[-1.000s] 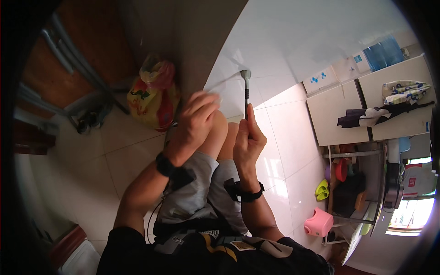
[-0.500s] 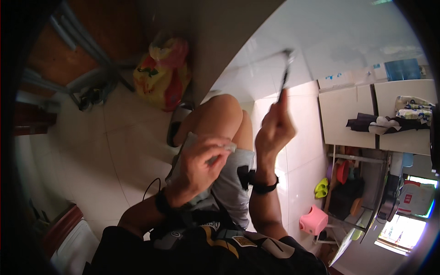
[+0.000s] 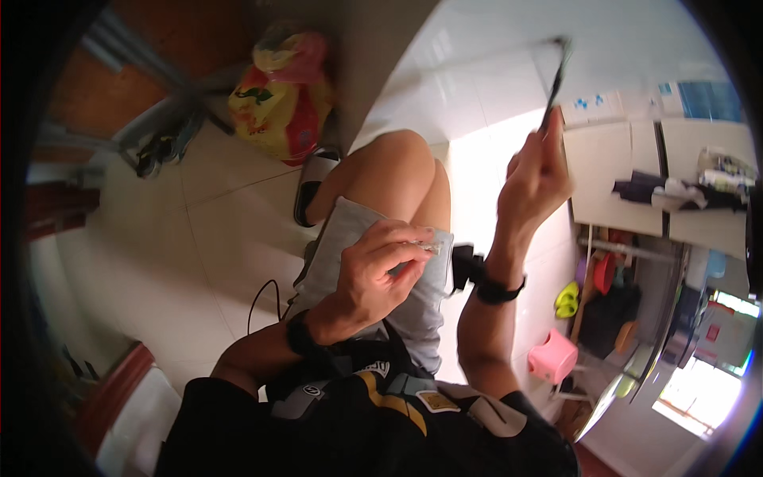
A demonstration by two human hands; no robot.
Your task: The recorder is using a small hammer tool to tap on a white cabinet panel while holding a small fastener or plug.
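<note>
My left hand (image 3: 380, 270) is closed above my lap, over the grey shorts (image 3: 350, 230). Between thumb and fingertips it pinches a small, crumpled, clear-whitish piece (image 3: 430, 247); its exact kind is hard to make out. Raised out to the right, my right hand (image 3: 536, 171) grips a thin dark rod-like thing (image 3: 558, 78). That thing points up and away from me, bends at its far end, and is partly blurred. Behind its tip lies a glossy white surface (image 3: 469, 71). The two hands are well apart.
A yellow-red plastic bag (image 3: 274, 111) stands on the tiled floor (image 3: 159, 262) ahead left, near metal-legged furniture (image 3: 151, 63). To the right are white cabinets (image 3: 608, 175), a pink stool (image 3: 553, 356) and yellow-green slippers (image 3: 567, 300). A dark red wooden edge (image 3: 119, 381) sits lower left.
My right hand has moved up and to the right with the dark rod-like thing. My left hand has shifted slightly right, still pinching the crumpled piece. The whole view has shifted a little.
</note>
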